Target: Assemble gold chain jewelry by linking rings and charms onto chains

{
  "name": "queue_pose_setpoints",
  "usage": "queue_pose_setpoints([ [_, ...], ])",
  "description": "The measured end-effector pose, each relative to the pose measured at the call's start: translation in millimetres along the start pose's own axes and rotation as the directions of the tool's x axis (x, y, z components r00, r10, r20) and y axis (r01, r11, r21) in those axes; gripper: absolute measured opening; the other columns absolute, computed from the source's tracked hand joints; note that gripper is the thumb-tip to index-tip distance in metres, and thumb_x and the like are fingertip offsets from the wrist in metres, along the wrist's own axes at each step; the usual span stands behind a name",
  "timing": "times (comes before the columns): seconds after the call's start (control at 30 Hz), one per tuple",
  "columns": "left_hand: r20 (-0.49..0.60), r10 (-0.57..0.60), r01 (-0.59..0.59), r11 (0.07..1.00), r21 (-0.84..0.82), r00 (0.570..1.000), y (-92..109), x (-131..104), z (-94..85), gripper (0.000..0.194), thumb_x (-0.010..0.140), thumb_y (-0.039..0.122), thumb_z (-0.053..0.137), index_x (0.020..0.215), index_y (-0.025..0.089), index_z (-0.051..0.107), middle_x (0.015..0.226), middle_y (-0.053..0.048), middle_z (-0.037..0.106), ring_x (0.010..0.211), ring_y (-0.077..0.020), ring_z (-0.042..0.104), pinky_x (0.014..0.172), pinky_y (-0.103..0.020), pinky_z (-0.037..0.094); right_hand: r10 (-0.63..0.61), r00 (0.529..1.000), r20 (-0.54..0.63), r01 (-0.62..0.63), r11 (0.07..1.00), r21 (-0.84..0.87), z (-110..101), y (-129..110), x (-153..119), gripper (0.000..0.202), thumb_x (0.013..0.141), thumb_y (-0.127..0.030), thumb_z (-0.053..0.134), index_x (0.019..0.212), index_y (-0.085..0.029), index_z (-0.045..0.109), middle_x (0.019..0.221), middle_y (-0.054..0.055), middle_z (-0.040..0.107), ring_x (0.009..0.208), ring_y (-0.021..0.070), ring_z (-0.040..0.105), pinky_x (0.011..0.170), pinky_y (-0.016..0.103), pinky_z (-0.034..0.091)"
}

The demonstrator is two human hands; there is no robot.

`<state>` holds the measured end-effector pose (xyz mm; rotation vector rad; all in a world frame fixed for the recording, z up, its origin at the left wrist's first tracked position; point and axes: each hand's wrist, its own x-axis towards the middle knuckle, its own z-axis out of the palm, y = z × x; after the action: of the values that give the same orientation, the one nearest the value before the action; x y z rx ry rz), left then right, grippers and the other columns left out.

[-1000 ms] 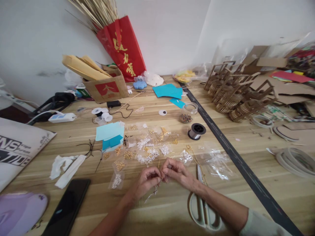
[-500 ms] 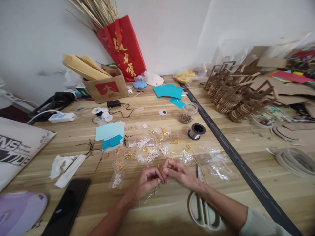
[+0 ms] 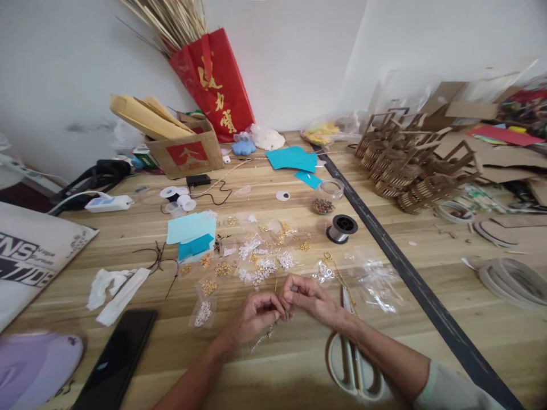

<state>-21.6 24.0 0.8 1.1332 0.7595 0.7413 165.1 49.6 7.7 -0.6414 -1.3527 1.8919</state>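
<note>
In the head view, the two bare hands are close together over the wooden desk [image 3: 294, 376], near its front. The left hand [image 3: 256, 315] has its fingers narrow, and it seems to hold a thin silvery chain [image 3: 262, 340], which comes out just below these fingertips and goes down toward the front. The right hand [image 3: 306, 297] meets it, fingertips touching; its fingers are also narrow, the thumb against the forefinger, but what is between them is too small to tell.

Behind the hands there are many little pieces: silvery beads [image 3: 261, 271], golden beads [image 3: 222, 269] and, near the left hand, a small bag of silvery rings [image 3: 202, 315]. A pair of scissors [image 3: 349, 364] lies partly under the right forearm, with a golden chain [image 3: 338, 275] beside its blades. To the right of this chain are clear plastic bags [image 3: 378, 279], and behind them stands a spool of wire [image 3: 341, 234]. A black phone [image 3: 117, 359] lies on the left side, well apart from the hands. Brown woven baskets [image 3: 421, 171] stand at the far right.
</note>
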Motion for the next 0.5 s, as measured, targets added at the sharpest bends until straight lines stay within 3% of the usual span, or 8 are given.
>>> queue_pose_setpoints([
  [0.3,-0.022,-0.023,0.023,1.0,-0.004,0.999,7.6,1.0,3.1,0.019,0.079,0.032,0.07,0.076,0.013,0.065,0.081,-0.006,0.066,0.073,-0.0139,0.056,0.067,-0.024,0.043,0.021,0.998,-0.054,-0.014,0.991,0.136,-0.4,4.4,1.7,0.029,0.087,-0.04,0.065,0.077,-0.015,0.054,0.067,-0.001,0.062,0.056,0.0104,0.059,0.054,0.023,0.048],
  [0.5,-0.016,-0.028,0.028,1.0,0.011,0.999,8.9,1.7,4.4,0.018,0.08,0.031,0.069,0.075,0.014,0.065,0.081,-0.006,0.067,0.071,-0.0135,0.056,0.066,-0.025,0.043,0.011,0.999,-0.053,-0.005,0.994,0.106,0.1,4.4,1.5,0.029,0.087,-0.041,0.065,0.078,-0.015,0.054,0.065,-0.002,0.061,0.054,0.0096,0.058,0.053,0.022,0.047],
])
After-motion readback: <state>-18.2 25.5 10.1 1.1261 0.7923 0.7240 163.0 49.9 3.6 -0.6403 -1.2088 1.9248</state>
